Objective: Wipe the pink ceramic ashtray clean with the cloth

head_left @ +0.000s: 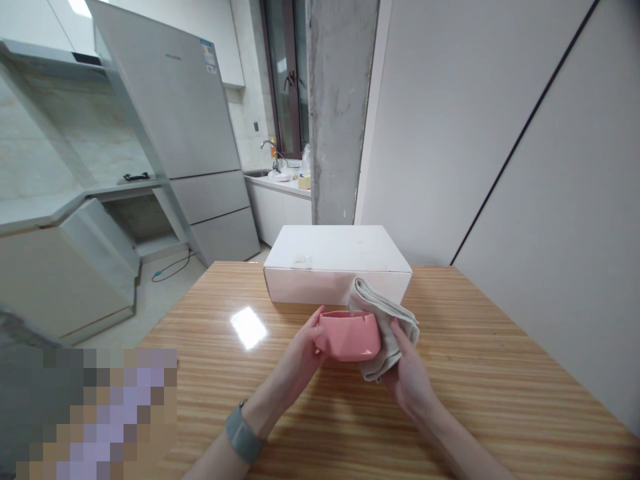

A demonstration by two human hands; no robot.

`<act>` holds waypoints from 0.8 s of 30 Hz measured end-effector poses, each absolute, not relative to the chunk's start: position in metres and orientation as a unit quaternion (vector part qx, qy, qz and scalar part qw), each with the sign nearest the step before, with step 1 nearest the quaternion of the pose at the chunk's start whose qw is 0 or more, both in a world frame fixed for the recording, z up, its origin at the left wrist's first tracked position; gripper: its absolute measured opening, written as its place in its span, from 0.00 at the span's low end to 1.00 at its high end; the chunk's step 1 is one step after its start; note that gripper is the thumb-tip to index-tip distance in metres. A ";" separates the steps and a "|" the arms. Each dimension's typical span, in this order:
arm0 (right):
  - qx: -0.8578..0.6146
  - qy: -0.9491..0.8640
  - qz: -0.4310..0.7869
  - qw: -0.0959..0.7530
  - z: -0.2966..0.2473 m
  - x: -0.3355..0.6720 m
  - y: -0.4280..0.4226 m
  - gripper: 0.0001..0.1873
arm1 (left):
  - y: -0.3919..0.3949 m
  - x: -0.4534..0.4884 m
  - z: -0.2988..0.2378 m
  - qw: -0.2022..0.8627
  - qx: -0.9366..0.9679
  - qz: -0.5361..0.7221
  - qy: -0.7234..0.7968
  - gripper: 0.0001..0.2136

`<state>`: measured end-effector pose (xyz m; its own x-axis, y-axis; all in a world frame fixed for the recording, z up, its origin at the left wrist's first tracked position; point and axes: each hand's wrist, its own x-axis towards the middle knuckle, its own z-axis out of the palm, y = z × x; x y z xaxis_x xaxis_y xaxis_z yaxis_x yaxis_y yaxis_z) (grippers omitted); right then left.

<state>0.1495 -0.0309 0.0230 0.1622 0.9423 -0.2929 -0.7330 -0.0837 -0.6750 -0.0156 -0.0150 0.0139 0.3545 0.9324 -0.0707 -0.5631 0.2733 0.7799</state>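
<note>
My left hand [313, 340] grips a glossy pink container [350, 337] by its left side, with the thumb at the rim. The container has sloping sides and a small notch in its rim, and it is held up above the table. A folded light grey cloth [385, 327] is in my right hand [411, 373], whose fingers are closed around it. The cloth presses against the right side of the container. Part of my right hand's fingers is hidden behind the cloth. My left wrist wears a grey band [243, 432].
A closed white box [340, 250] lies on the wooden table [480, 373] just beyond my hands. Behind stand a grey fridge [170, 93], a concrete pillar [343, 107] and a sink counter [280, 200]. A pixelated patch covers the lower left.
</note>
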 end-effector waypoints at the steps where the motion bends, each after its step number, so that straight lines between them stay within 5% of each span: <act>1: -0.370 -0.151 0.635 0.662 0.024 0.150 -0.030 0.19 | -0.015 -0.017 0.015 0.749 0.353 0.493 0.268 0.32; 14: -0.343 -0.178 0.652 0.653 0.023 0.145 -0.033 0.21 | -0.023 -0.012 0.017 0.747 0.390 0.481 0.242 0.41; 24: -0.364 -0.139 0.631 0.671 0.026 0.144 -0.036 0.16 | -0.012 -0.016 0.015 0.641 0.389 0.531 0.395 0.46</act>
